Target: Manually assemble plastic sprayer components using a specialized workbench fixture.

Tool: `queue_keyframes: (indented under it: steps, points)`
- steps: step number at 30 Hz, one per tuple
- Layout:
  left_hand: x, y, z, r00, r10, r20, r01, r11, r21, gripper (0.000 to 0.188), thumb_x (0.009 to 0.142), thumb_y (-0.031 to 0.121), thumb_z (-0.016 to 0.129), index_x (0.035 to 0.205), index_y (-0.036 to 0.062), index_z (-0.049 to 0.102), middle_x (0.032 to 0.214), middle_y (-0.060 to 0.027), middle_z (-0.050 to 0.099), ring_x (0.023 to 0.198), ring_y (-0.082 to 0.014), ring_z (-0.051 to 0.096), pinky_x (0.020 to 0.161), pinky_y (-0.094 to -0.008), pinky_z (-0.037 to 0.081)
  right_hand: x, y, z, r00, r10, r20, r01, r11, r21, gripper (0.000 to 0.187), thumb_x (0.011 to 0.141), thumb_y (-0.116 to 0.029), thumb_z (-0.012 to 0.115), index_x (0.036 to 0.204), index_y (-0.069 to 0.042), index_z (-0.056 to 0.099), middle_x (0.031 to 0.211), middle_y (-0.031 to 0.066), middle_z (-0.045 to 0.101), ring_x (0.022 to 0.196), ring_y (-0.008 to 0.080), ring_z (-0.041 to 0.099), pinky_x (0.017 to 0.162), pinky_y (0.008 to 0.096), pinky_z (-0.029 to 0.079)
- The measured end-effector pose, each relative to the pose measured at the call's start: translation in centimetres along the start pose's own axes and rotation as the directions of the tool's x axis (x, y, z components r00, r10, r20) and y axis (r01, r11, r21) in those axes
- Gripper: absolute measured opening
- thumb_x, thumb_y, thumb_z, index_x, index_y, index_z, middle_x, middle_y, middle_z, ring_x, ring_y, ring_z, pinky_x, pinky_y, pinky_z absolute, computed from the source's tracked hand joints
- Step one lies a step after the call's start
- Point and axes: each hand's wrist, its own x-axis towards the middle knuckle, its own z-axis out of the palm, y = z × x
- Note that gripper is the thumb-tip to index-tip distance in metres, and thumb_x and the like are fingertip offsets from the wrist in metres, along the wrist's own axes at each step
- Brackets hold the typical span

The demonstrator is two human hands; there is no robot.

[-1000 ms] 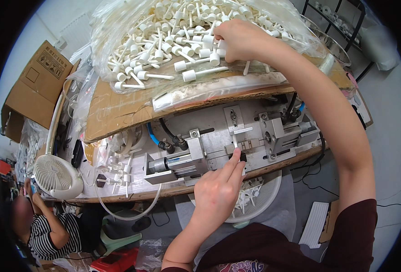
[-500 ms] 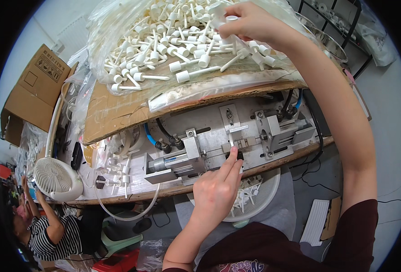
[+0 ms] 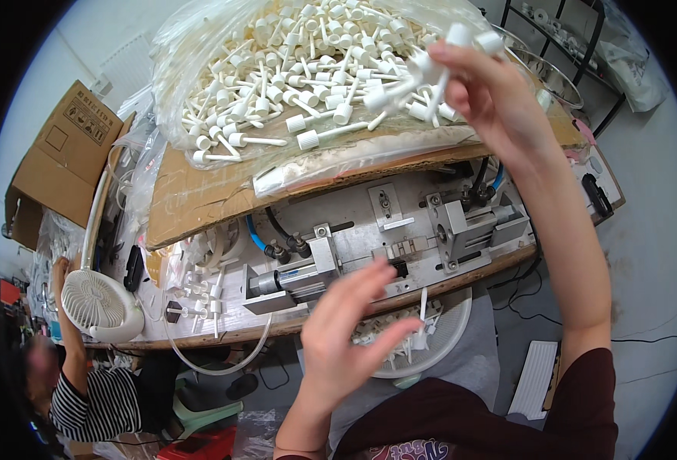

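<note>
My right hand (image 3: 503,96) is raised over the front right of a heap of white ribbed caps with stems (image 3: 308,77), its fingers closed around several of the same capped stems (image 3: 458,37). Lower down, my left hand (image 3: 346,330) holds nothing, with thumb and blurred fingers apart. It hovers in front of a small metal bench fixture (image 3: 403,247), which sits between two pneumatic cylinder units (image 3: 300,272). Below the table edge a white mesh basket (image 3: 461,337) holds white pieces. One white stemmed piece (image 3: 423,303) stands out above them, just past my left thumb.
A cardboard sheet (image 3: 200,203) under the heap overhangs the fixture's rear. Blue and black air hoses (image 3: 252,230) run to the cylinders. At left are a white fan (image 3: 97,303), loose capped stems (image 3: 214,303), a cardboard box (image 3: 66,153) and another person in a striped shirt (image 3: 97,402).
My left hand has drawn back from the fixture and opened. My right hand has moved right and nearer, carrying capped stems. The white stem has left the fixture.
</note>
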Motion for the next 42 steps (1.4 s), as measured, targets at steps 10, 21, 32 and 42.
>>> queue_keyframes:
  steps: [10,21,32,42]
  points:
    - [0.0,-2.0,-1.1,0.898,-0.277,0.342,0.440,0.537,-0.720,0.050,0.095,-0.002,0.058,0.142,-0.0086,0.044,0.132,-0.0244,0.057,0.115,-0.0278,0.063,0.094,-0.0375,0.055,-12.7,2.9,3.4,0.955,0.241,0.171,-0.294,0.719,0.630,0.015,0.087,-0.007,0.065,0.098,0.001,0.058,0.087,0.0119,0.063,0.047,0.0057,0.055,0.038,0.0186,0.044]
    - [-2.2,-2.6,1.6,1.000,-0.014,-0.021,0.016,0.998,0.060,0.031,0.073,-0.001,0.082,0.102,0.0009,0.072,0.108,-0.0096,0.063,0.089,-0.0191,0.069,0.068,-0.0274,0.059,-15.7,5.2,0.5,0.970,0.243,-0.004,-0.139,0.568,0.811,0.016,0.095,-0.009,0.059,0.105,0.001,0.051,0.092,0.0097,0.052,0.049,0.0036,0.051,0.046,0.0169,0.047]
    - [-0.8,-2.6,3.3,0.978,0.130,0.163,-0.200,0.806,0.558,0.033,0.072,0.004,0.077,0.105,0.0038,0.074,0.114,-0.0064,0.072,0.068,-0.0156,0.067,0.057,-0.0261,0.048,-17.9,7.0,-0.4,0.950,0.307,-0.052,-0.153,0.604,0.782,0.018,0.092,-0.009,0.061,0.103,0.000,0.050,0.090,0.0101,0.053,0.047,0.0038,0.051,0.043,0.0170,0.045]
    - [-0.6,-2.5,2.8,0.984,0.081,0.159,-0.153,0.839,0.522,0.038,0.069,0.011,0.084,0.106,0.0062,0.075,0.110,-0.0058,0.074,0.065,-0.0138,0.064,0.058,-0.0259,0.050,-18.7,6.8,0.2,0.938,0.347,0.026,-0.237,0.583,0.777,0.020,0.092,-0.008,0.062,0.098,0.000,0.045,0.093,0.0091,0.050,0.049,0.0037,0.052,0.043,0.0174,0.049]
